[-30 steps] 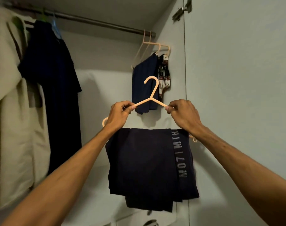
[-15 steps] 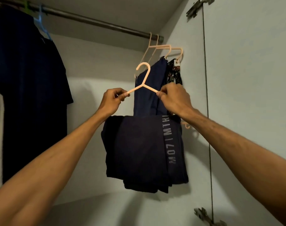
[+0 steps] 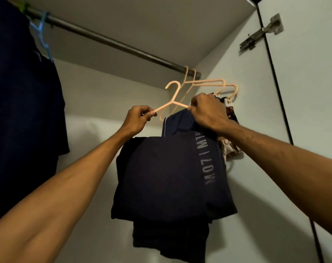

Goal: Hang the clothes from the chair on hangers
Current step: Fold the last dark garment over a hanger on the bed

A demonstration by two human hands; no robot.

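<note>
The wardrobe's pale side wall and door [image 3: 313, 111] fill my right, and a big dark shirt [image 3: 19, 111] hangs down the left edge from a blue hanger [image 3: 42, 33]. The metal rod [image 3: 114, 41] runs overhead from upper left down to the right wall.

In the middle hangs the dark folded garment [image 3: 161, 177], draped over the bottom of the peach hanger [image 3: 172, 101] I hold up. Its long axis drops straight down, and a lettered band runs vertically along its right side (the bar it lies over is hidden by the cloth).

The hanger's long axis lies left to right across my view, roughly level. Its hook points up and curls over to the left. The hook sits below the rod, not on it, just left of two more peach hangers [image 3: 205, 81] hooked at the rod's right end.

My right hand [image 3: 208, 111] has its fingers curled tight round the hanger's right arm, close to the neck. My left hand [image 3: 137, 118] pinches the left arm between thumb and fingers, which are closed on it.

Behind my right hand hang a navy garment [image 3: 178, 122] and a patterned one [image 3: 231, 114]. A metal hinge [image 3: 261, 33] sits high on the door.
</note>
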